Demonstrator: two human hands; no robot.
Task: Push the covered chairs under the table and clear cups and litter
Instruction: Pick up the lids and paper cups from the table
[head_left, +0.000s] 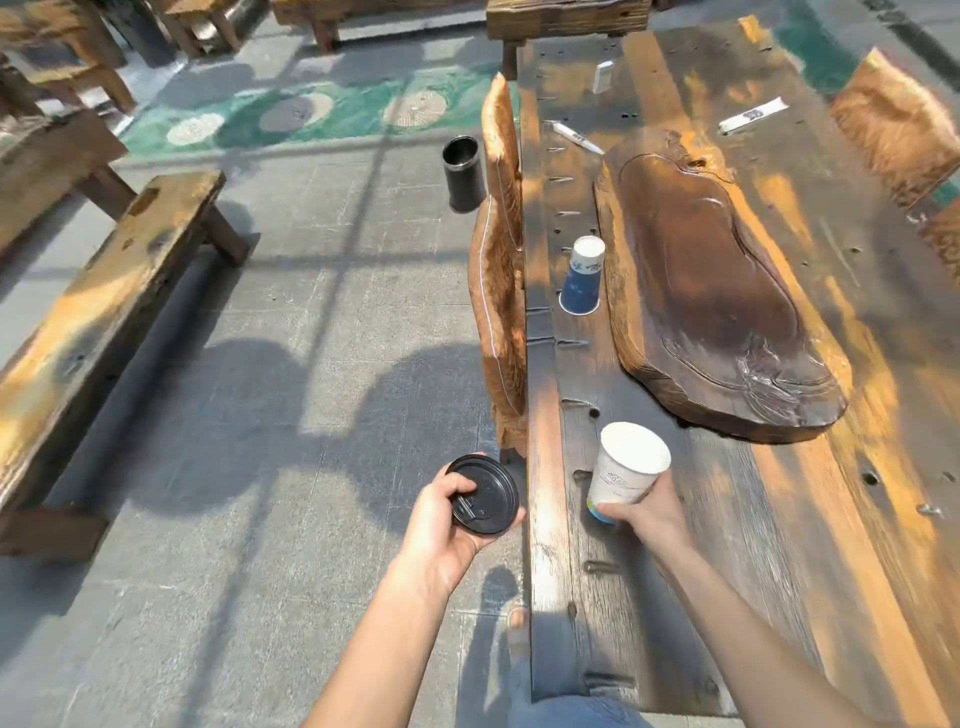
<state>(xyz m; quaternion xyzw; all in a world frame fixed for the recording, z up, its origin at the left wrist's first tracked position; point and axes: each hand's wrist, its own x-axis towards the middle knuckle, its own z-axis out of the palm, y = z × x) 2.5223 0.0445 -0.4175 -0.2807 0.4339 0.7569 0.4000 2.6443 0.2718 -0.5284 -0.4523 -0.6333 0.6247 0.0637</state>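
Plank table (727, 545), seen lengthwise. Left hand (447, 519) curled round a black lid (485, 493); right hand (644, 512) gripped a white paper cup (626, 475). An inverted blue cup (583, 278) stood at twelve o'clock of the right hand, the nearer one, axis vertical.

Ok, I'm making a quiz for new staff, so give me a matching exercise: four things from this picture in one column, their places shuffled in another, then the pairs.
1. black lid
2. white cup
3. blue cup
4. black bin

A. upside down on the table
B. standing on the floor
C. held in the left hand
D. held in the right hand

Pairs: 1-C, 2-D, 3-A, 4-B.
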